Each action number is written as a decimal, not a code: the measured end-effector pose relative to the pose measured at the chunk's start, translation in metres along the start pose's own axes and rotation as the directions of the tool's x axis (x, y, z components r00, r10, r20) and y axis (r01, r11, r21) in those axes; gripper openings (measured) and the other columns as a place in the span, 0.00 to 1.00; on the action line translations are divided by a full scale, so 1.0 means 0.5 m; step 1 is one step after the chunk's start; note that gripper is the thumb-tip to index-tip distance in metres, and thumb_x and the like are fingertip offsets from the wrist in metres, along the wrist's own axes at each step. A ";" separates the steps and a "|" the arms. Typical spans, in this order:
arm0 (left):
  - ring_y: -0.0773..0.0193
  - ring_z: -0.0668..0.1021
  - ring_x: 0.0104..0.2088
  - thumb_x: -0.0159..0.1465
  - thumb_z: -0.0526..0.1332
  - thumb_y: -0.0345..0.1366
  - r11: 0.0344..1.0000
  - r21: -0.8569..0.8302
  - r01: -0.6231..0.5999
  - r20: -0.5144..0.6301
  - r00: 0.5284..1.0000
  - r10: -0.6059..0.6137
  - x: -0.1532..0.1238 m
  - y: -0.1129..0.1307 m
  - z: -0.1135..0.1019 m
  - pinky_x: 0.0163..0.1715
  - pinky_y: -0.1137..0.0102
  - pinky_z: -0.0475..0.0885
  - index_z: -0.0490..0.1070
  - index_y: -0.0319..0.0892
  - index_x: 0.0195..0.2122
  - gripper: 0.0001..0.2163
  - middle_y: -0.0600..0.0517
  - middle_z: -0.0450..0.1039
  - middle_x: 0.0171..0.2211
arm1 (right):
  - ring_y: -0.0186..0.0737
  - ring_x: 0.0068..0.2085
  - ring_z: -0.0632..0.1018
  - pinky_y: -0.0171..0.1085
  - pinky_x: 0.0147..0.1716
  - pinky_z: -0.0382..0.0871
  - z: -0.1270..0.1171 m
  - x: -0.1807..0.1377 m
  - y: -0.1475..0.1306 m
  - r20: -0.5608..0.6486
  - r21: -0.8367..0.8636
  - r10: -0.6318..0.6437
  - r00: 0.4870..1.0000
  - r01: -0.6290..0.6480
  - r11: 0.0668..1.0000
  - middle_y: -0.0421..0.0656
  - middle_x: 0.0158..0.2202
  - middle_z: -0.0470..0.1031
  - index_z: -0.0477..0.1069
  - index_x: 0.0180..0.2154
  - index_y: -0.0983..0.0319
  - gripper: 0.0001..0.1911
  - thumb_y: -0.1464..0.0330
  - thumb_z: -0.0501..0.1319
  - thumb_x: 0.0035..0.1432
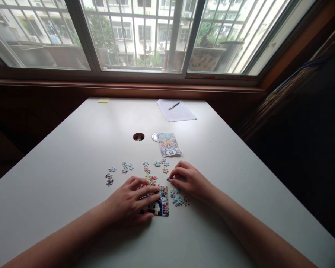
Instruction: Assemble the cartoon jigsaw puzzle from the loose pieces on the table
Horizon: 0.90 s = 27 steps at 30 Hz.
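Observation:
A partly joined jigsaw puzzle lies on the white table, its left part covered by my left hand. That hand rests on it with the fingers stretched and apart. To the right of the puzzle's top edge, my right hand pinches a small dark puzzle piece between thumb and fingertips, low over the table. Just below it are several loose pieces. More loose pieces are scattered above and to the left of the puzzle. The picture card shows a colourful cartoon design.
Beyond the card lie sheets of paper with a pen on top. The table has a round cable hole, with a silver disc partly under the card. A yellow sticky note is at the far edge, before a barred window.

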State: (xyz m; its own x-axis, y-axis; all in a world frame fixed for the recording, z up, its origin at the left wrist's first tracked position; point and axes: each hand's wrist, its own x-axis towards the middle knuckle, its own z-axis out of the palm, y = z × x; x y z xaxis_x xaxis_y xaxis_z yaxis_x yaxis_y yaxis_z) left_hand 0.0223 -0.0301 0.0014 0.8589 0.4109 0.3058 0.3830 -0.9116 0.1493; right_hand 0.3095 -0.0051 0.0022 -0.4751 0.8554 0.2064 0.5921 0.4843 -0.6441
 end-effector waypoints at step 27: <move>0.60 0.72 0.41 0.68 0.55 0.30 0.714 -0.588 0.380 -0.526 0.492 -0.694 -0.024 -0.075 -0.099 0.38 0.66 0.69 0.74 0.44 0.42 0.08 0.49 0.69 0.43 | 0.38 0.31 0.74 0.37 0.32 0.69 -0.008 -0.012 0.031 -0.223 -0.056 0.048 0.974 -0.062 0.996 0.44 0.37 0.75 0.76 0.43 0.58 0.09 0.67 0.56 0.67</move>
State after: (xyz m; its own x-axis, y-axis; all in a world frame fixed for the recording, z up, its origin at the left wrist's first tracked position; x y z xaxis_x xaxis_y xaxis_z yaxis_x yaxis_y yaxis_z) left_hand -0.0193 -0.0002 0.0386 -0.0223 0.8408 0.5409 0.4004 -0.4882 0.7754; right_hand 0.3241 -0.0019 -0.0059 -0.2890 0.8972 0.3339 0.6563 0.4396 -0.6132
